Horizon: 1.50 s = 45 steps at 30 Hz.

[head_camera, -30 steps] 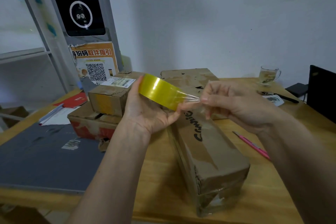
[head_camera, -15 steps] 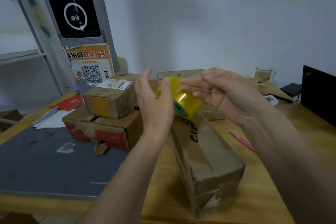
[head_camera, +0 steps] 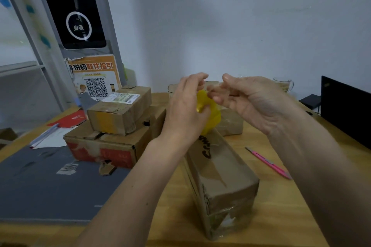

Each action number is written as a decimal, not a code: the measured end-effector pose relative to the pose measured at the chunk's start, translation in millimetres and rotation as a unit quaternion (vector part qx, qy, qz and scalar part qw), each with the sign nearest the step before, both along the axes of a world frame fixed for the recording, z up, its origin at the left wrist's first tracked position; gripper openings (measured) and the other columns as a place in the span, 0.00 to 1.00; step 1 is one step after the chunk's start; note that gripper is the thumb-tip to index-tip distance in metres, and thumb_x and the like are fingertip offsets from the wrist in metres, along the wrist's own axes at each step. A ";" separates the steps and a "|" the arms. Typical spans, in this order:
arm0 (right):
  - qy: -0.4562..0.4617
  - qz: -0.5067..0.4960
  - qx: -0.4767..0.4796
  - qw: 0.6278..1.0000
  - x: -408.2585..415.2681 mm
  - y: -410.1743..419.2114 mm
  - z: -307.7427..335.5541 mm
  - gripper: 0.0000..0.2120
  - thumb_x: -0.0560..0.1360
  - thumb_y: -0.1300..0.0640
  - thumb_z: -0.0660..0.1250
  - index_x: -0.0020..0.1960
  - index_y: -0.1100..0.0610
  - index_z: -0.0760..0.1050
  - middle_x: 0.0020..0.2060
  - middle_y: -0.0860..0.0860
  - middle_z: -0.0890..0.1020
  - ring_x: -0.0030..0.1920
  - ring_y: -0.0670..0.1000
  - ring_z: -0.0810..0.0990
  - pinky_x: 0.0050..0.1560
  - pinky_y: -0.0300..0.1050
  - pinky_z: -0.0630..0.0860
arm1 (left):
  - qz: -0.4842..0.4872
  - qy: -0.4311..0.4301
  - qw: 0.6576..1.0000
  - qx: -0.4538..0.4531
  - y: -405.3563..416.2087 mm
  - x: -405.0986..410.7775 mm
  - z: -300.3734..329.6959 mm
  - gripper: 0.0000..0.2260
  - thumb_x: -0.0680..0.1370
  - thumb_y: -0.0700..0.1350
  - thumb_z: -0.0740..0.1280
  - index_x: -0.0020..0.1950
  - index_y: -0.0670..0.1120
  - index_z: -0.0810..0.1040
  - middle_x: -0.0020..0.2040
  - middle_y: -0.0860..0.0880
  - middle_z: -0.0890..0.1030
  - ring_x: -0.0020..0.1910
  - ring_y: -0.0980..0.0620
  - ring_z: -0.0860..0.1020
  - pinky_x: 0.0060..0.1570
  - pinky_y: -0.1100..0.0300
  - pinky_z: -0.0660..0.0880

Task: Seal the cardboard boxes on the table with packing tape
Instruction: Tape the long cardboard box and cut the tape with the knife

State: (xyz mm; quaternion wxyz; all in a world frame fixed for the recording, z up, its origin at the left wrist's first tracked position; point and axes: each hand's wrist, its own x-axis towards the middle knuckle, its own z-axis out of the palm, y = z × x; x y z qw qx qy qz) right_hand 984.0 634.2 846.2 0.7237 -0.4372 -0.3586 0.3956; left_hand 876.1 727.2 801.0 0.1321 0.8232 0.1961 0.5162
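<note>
A yellow roll of packing tape (head_camera: 211, 114) is held up above the table, mostly hidden behind my left hand (head_camera: 186, 110), which grips it with the thumb over its edge. My right hand (head_camera: 247, 102) is beside it on the right, fingers curled at the roll's top; a clear strip of tape seems pinched there, blurred. Below them lies a long cardboard box (head_camera: 218, 170) with black lettering, end toward me. To the left a small labelled box (head_camera: 118, 114) sits on a wider box with red print (head_camera: 104, 146). Another box (head_camera: 230, 124) lies behind the hands.
A pink utility knife (head_camera: 269, 163) lies on the wooden table (head_camera: 281, 216) right of the long box. A dark grey mat (head_camera: 40, 186) covers the left side, with papers and a red envelope (head_camera: 70, 119). A glass cup (head_camera: 284, 84) and black laptop (head_camera: 345, 110) stand far right.
The roll has turned from broadside to edge-on behind my left hand. The stretched strip has shortened as my right hand moved in close to the roll. Both hands rose slightly.
</note>
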 end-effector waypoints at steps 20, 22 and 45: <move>0.004 -0.088 0.024 0.996 -3.1 -16.3 -25.3 0.10 0.78 0.74 0.58 0.56 0.68 0.74 0.51 0.64 0.81 0.45 0.57 0.85 0.44 0.47 0.83 | 0.146 -0.145 0.979 -0.007 33.9 -11.4 -11.3 0.04 0.77 0.40 0.72 0.49 0.41 0.85 0.45 0.46 0.83 0.44 0.55 0.77 0.47 0.61 0.76; -0.065 -0.152 0.028 0.986 -3.8 -16.4 -27.6 0.10 0.78 0.73 0.59 0.52 0.62 0.75 0.48 0.60 0.82 0.43 0.56 0.85 0.44 0.47 0.83 | 0.151 -0.150 0.977 0.010 30.6 -9.5 -13.1 0.04 0.76 0.39 0.73 0.49 0.41 0.85 0.45 0.46 0.83 0.43 0.56 0.76 0.46 0.67 0.72; -0.017 -0.190 0.134 0.972 15.1 -32.7 -40.2 0.11 0.71 0.73 0.69 0.51 0.64 0.74 0.41 0.60 0.85 0.43 0.58 0.86 0.43 0.45 0.83 | 0.091 -0.252 0.961 -0.069 6.1 17.9 -6.3 0.04 0.75 0.39 0.74 0.48 0.42 0.86 0.43 0.53 0.80 0.42 0.58 0.78 0.45 0.57 0.80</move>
